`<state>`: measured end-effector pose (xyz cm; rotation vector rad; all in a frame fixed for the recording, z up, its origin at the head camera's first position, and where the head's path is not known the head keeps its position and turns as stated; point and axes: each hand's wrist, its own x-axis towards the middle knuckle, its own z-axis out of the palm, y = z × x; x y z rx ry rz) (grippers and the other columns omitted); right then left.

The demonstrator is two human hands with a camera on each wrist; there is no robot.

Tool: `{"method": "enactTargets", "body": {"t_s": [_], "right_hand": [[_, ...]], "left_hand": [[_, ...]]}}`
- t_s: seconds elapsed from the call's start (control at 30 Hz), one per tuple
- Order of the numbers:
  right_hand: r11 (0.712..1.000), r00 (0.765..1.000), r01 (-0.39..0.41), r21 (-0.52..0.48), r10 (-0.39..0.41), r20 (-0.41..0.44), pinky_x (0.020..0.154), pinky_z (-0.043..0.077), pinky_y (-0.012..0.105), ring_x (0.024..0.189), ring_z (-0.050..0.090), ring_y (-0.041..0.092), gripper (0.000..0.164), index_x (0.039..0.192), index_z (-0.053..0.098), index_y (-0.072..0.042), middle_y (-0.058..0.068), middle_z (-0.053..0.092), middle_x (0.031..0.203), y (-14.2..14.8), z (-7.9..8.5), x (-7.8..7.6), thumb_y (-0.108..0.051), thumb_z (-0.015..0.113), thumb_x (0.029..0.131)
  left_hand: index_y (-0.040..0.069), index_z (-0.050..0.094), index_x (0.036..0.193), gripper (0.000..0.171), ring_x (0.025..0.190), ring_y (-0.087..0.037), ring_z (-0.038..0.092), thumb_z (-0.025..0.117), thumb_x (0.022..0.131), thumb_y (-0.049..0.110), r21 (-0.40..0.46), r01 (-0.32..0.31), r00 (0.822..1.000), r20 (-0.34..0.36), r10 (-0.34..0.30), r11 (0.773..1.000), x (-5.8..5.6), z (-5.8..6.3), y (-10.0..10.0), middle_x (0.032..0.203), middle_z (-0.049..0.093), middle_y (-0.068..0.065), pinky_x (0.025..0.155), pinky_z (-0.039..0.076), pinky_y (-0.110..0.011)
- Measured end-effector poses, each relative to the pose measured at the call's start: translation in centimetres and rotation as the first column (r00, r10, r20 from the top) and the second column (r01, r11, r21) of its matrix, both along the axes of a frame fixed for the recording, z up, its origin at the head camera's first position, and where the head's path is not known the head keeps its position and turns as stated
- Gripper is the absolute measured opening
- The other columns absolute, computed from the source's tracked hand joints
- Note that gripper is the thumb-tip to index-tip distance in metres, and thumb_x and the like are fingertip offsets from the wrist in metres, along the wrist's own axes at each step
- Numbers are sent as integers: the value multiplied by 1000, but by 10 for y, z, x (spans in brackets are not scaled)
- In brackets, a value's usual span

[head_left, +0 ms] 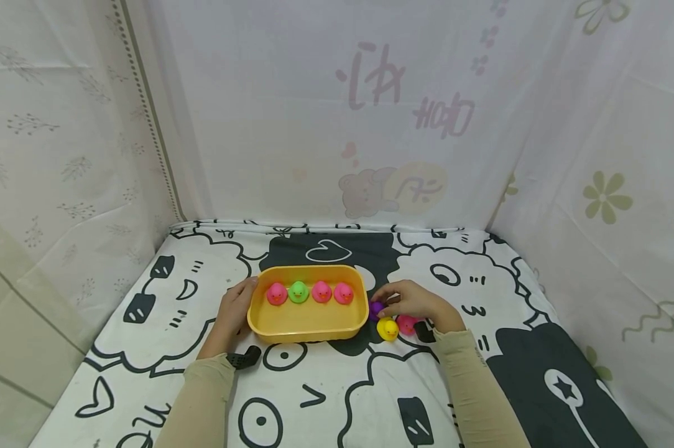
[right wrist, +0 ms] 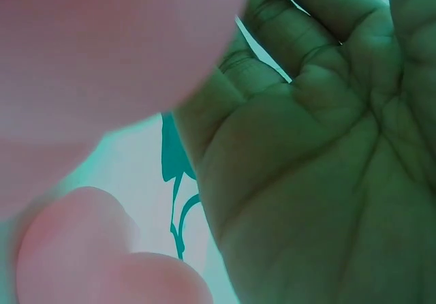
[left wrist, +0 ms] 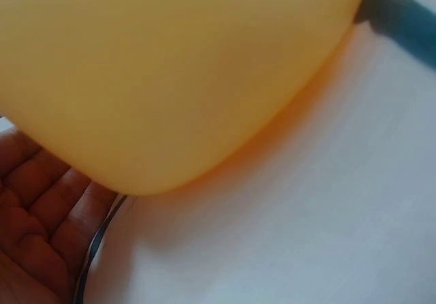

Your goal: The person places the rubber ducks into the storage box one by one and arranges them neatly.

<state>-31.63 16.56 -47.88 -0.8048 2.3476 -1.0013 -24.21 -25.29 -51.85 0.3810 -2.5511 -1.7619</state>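
Observation:
My left hand (head_left: 237, 305) rests along the left end of a yellow plastic tray (head_left: 309, 326), fingertips right at the rim. In the left wrist view the same tray (left wrist: 177, 99) fills the top, with the fingers (left wrist: 41, 188) loosely straight beside it. Three pink toy ducks and a green duck (head_left: 298, 292) sit in a row inside the tray. Just right of it, my right hand (head_left: 412, 300) pinches a purple duck (head_left: 375, 310), partly hidden by the fingers. A yellow duck (head_left: 388, 329) and a pink duck (head_left: 406, 324) lie below that hand.
Everything stands on a white cloth (head_left: 303, 392) with black cartoon drawings. Pale printed curtains (head_left: 258, 124) hang behind and at both sides. In the right wrist view, large blurred pink shapes (right wrist: 75, 242) lie close to the palm.

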Motion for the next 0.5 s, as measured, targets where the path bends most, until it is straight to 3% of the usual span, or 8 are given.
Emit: {"method": "enactTargets", "body": {"t_s": [0.5], "right_hand": [[999, 998, 37, 5, -37, -43, 99, 54, 46, 114, 64, 25, 26, 111, 75, -27, -7, 70, 115, 1, -4, -1, -34, 80, 87]], "left_hand": [[9, 37, 156, 79, 151, -33, 24, 39, 100, 66, 18, -1, 1000, 8, 1, 1000, 0, 0, 0, 161, 34, -14, 122, 21, -52]]}}
